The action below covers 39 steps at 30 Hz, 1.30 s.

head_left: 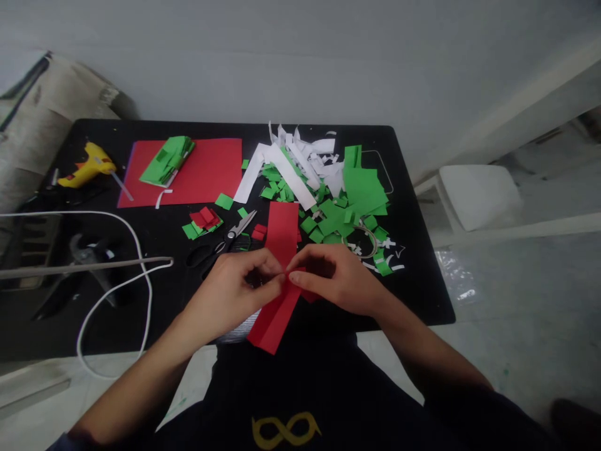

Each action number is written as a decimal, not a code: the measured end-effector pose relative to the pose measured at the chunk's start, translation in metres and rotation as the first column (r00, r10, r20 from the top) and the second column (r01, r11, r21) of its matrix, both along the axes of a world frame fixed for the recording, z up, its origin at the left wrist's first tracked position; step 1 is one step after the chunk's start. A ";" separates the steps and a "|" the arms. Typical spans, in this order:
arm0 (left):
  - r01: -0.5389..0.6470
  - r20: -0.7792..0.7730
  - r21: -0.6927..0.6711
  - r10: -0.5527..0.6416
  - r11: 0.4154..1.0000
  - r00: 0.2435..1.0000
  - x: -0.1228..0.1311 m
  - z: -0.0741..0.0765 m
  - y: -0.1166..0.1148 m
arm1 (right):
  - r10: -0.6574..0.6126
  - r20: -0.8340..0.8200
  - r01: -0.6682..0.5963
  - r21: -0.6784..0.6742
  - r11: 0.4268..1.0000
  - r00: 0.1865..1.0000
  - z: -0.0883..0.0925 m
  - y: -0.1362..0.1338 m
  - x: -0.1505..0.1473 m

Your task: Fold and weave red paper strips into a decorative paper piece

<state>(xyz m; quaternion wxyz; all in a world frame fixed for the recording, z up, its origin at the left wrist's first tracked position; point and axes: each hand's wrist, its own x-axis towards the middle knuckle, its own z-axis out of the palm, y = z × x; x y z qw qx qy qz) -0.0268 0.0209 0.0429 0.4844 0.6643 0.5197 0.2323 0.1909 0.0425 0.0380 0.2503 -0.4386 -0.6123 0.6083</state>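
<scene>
A long red paper strip [283,228] lies lengthwise before me at the table's front edge, creased in its lower half. My left hand [239,285] pinches it from the left, thumb and fingertips near its middle. From the right, my right hand [335,275] pinches the same strip, its fingertips almost meeting the left ones. A bit of red paper shows under my right hand. Black-handled scissors [230,235] lie partly open just beyond my left hand. A grey ribbed object [241,329] is mostly hidden beneath the strip and my left hand.
White paper strips [293,169] and green scraps [361,188] are heaped at the back right, near a tape ring [370,238]. Red sheets [211,175] carry a green paper stack [166,160]. A yellow glue gun [89,166] and white cable [148,300] occupy the left.
</scene>
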 end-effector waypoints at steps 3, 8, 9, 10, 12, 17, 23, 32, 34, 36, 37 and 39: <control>0.047 -0.053 0.004 -0.047 0.999 0.997 0.002 0.001 0.000 | 0.144 0.202 -0.161 0.070 0.985 0.969 0.010 0.012 -0.002; 0.114 -0.147 -0.006 -0.114 0.993 0.983 0.005 0.000 0.005 | 0.370 0.424 -0.464 0.142 0.874 0.827 0.024 0.027 -0.008; 0.121 -0.162 -0.013 -0.122 0.993 0.979 0.005 0.000 0.006 | 0.382 0.449 -0.489 0.147 0.860 0.808 0.025 0.028 -0.009; 0.130 -0.173 -0.024 -0.132 0.991 0.976 0.005 -0.001 0.006 | 0.393 0.468 -0.509 0.149 0.848 0.791 0.025 0.028 -0.010; 0.145 -0.183 -0.053 -0.152 0.988 0.971 0.004 -0.003 0.006 | 0.414 0.487 -0.538 0.142 0.831 0.769 0.024 0.028 -0.011; 0.153 -0.168 -0.072 -0.164 0.986 0.972 0.004 -0.009 0.007 | 0.421 0.463 -0.530 0.131 0.838 0.780 0.016 0.023 -0.009; 0.145 -0.092 -0.039 -0.148 0.989 0.985 -0.005 -0.010 0.011 | 0.314 0.364 -0.396 0.174 0.902 0.877 0.006 0.020 -0.005; -0.129 0.236 0.034 0.117 0.991 0.965 -0.005 -0.035 -0.010 | -0.048 -0.131 0.063 0.113 0.992 0.990 -0.026 0.005 -0.002; -0.175 0.264 0.050 0.156 0.983 0.952 -0.003 -0.038 -0.015 | -0.085 -0.184 0.097 0.057 0.994 0.979 -0.031 -0.001 -0.005; -0.196 0.274 0.063 0.172 0.979 0.946 -0.001 -0.039 -0.017 | -0.113 -0.206 0.121 0.026 0.992 0.972 -0.034 -0.006 -0.007; -0.197 0.272 0.070 0.171 0.978 0.947 -0.001 -0.038 -0.017 | -0.127 -0.218 0.137 0.030 0.990 0.968 -0.035 -0.009 -0.008; -0.190 0.265 0.080 0.163 0.978 0.950 -0.002 -0.037 -0.016 | -0.140 -0.227 0.158 0.062 0.986 0.964 -0.034 -0.012 -0.008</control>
